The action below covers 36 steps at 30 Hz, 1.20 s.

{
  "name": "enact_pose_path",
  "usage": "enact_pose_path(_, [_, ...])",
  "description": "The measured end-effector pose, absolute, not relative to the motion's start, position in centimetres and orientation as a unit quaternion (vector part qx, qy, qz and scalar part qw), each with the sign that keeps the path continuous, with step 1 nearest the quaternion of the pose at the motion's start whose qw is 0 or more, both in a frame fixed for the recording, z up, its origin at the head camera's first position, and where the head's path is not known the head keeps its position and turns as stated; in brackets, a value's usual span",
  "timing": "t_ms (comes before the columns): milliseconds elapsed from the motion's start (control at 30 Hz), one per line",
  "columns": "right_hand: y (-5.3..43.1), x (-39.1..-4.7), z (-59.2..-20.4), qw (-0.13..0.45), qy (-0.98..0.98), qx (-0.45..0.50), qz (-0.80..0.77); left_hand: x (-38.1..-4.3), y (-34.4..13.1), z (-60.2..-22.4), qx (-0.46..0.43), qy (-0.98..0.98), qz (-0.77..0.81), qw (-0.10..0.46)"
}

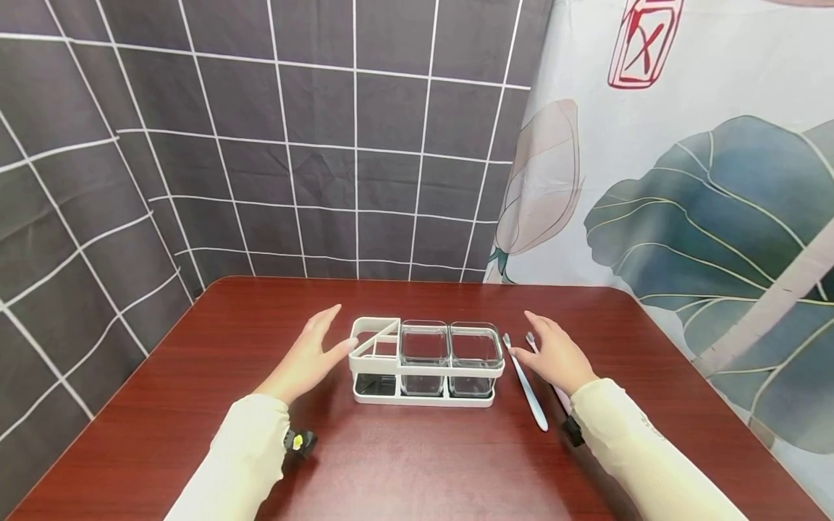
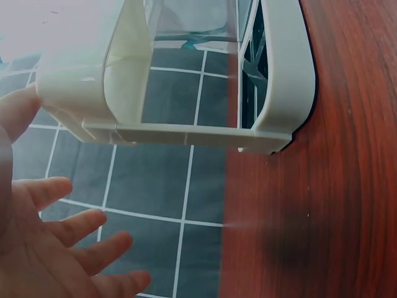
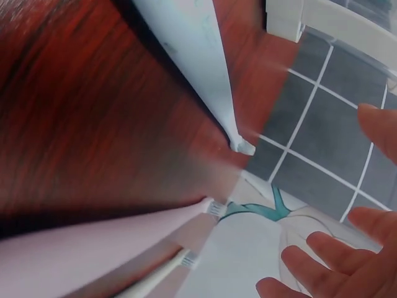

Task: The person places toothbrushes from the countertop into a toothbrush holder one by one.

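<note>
A white two-tier rack [image 1: 426, 401] stands on the table, with two clear square cups [image 1: 425, 346] in its middle and right compartments. Its left part has a diagonal divider. My left hand [image 1: 311, 358] is at the rack's left end, fingers spread. The thumb tip meets the upper band in the left wrist view, though firm contact is unclear. Over the toothbrushes on the right hovers my right hand [image 1: 557, 354], fingers extended and holding nothing. A light blue toothbrush [image 1: 526, 387] lies beside the rack. A pink toothbrush [image 3: 124, 239] and a whitish one [image 3: 158, 276] lie farther right, partly hidden.
The reddish-brown wooden table [image 1: 404, 463] has its back edge near a dark grid-patterned cloth [image 1: 313, 174]. A white cloth with painted leaves [image 1: 710, 210] hangs at the right. Each wrist carries a small black device [image 1: 300, 441].
</note>
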State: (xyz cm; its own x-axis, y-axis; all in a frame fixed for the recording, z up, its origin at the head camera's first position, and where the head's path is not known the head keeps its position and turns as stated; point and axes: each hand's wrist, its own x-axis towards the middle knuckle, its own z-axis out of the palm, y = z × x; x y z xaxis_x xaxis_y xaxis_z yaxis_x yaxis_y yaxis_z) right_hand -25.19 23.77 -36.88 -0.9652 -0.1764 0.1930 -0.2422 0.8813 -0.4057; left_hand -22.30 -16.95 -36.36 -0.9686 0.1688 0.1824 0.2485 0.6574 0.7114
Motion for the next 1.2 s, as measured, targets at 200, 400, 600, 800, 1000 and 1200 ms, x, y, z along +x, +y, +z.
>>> enact_pose_path(200, [23.6,-25.5,-37.1,0.048,-0.964,0.100,0.241,-22.3,-16.5,-36.4,-0.117,-0.902,-0.414,0.034])
enact_pose_path(400, [23.3,-25.8,-37.4,0.005,-0.961,0.076,0.267,-22.4,-16.5,-36.8,-0.111,-0.876,-0.469,0.003])
enact_pose_path(600, [23.3,-26.1,-37.8,-0.006,-0.958,0.058,0.280,-22.4,-16.5,-36.9,-0.108,-0.848,-0.518,-0.024])
enact_pose_path(800, [23.3,-26.4,-38.2,-0.025,-0.954,0.059,0.292,-22.4,-16.4,-36.9,-0.108,-0.836,-0.536,-0.039])
enact_pose_path(1000, [23.3,-26.7,-38.5,-0.051,-0.951,0.043,0.301,-22.4,-16.2,-37.0,-0.103,-0.833,-0.542,-0.043])
enact_pose_path(1200, [23.1,-26.8,-38.6,-0.075,-0.938,0.018,0.339,-22.4,-16.0,-37.2,-0.099,-0.828,-0.551,-0.044])
